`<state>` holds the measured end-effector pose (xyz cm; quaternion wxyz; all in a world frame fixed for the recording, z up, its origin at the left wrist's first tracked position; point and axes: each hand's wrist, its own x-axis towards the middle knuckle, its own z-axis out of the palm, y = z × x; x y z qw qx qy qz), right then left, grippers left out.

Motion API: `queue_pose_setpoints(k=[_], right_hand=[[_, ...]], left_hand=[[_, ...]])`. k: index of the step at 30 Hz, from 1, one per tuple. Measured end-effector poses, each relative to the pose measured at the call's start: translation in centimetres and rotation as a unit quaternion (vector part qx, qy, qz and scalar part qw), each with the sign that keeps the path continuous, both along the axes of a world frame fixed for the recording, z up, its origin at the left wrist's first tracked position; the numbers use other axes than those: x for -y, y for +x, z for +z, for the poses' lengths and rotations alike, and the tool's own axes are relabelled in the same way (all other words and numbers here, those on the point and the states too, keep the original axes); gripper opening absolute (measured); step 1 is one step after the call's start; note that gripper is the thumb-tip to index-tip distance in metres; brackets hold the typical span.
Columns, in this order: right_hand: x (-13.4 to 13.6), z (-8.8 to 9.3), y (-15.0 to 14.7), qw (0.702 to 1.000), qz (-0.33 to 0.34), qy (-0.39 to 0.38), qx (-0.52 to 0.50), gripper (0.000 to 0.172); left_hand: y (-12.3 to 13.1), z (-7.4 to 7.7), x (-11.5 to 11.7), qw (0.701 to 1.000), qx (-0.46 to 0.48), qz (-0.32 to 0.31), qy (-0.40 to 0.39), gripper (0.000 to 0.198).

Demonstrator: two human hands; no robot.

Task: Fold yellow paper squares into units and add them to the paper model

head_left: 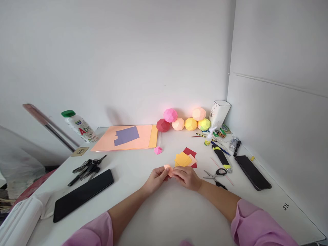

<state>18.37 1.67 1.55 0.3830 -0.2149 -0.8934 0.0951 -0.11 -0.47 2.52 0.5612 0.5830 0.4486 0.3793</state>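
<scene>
My left hand and my right hand meet low over the white table, fingers pinched on a small peach piece of folded paper held between them. Just beyond the hands lies a small stack of paper squares, orange on top and red beneath. A little pink folded piece sits farther back on the table.
Scissors, a glue bottle, pens, a utility knife and a phone lie right. Paper balls line the back wall. Left: sheets of paper, keys, a black case, a bottle.
</scene>
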Motion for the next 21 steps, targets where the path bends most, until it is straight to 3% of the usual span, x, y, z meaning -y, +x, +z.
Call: queue_pose_setpoints(k=[9,13,21], right_hand=[[-0.1,-0.6,0.0,0.99,-0.056,0.124,0.03,0.03],[-0.1,-0.9,0.0,0.984,-0.084,0.154,0.042,0.022],[0.7,0.3,-0.3,0.975,-0.037,0.213,0.049,0.024]], left_hand=[[0.1,0.1,0.1,0.999,0.028,-0.018,-0.026,0.037],[0.1,0.3,0.3,0.998,-0.008,-0.029,-0.05,0.046],[0.2,0.2,0.2,1.0,-0.012,-0.021,-0.004,0.05]])
